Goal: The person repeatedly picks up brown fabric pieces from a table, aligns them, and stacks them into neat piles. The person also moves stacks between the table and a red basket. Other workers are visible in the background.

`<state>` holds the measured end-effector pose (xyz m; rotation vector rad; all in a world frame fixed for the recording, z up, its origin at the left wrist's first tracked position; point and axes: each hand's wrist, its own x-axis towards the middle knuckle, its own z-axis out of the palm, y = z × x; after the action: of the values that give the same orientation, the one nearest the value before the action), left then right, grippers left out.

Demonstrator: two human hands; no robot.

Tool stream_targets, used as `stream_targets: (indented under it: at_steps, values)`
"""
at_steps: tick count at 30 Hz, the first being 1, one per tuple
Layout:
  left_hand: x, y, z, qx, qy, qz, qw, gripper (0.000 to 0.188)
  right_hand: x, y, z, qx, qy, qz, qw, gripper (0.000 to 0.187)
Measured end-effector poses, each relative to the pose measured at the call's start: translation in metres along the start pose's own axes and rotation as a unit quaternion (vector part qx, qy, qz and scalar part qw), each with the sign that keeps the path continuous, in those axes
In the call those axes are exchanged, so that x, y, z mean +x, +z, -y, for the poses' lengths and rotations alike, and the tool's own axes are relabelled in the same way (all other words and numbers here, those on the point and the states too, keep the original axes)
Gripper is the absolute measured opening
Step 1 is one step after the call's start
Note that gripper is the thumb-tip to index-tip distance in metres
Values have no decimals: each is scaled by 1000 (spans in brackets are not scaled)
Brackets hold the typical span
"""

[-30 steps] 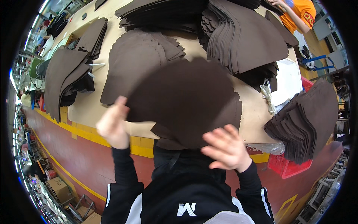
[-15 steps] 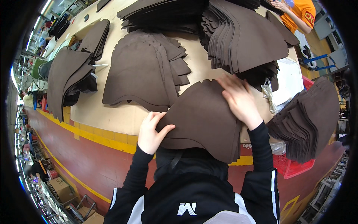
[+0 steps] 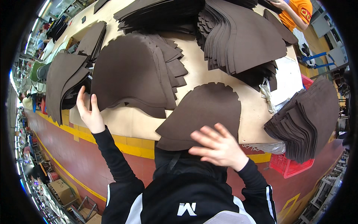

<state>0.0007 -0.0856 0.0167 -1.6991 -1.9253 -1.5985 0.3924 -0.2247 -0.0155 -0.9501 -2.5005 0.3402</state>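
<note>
A single dark brown foam sheet (image 3: 203,114), dome-shaped with a notched edge, lies flat on the pale worktable (image 3: 209,76), its straight side hanging just over the near edge. The right hand (image 3: 218,147) hovers over that lower edge, fingers spread wide and holding nothing. The left hand (image 3: 88,112) is open too, fingertips at the lower left corner of a fanned stack of like sheets (image 3: 134,74); whether it pinches a sheet I cannot tell. With the overhang, a careless brush could likely slide the lone sheet off the table. About five more stacks show: one at left (image 3: 63,84), two behind, one large at upper right (image 3: 242,37), one at right (image 3: 307,119).
</note>
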Motion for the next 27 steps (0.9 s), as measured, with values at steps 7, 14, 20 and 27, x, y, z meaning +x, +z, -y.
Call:
stream_targets:
  at_steps: [7,14,20,27]
  values:
    - [-83,3,-56,-155,-125,412,889,15,29,4,-31,-89,182,69,977,47]
    - [-137,18,-100,-77,30,366,927,33,23,-6,-119,-61,265,-28,962,46]
    - [-121,-4,-107,-255,-230,336,877,22,14,-26,-88,-92,267,-158,946,49]
    - [-26,-10,-29,-121,-136,107,977,36,-13,-10,-25,17,61,-4,998,58]
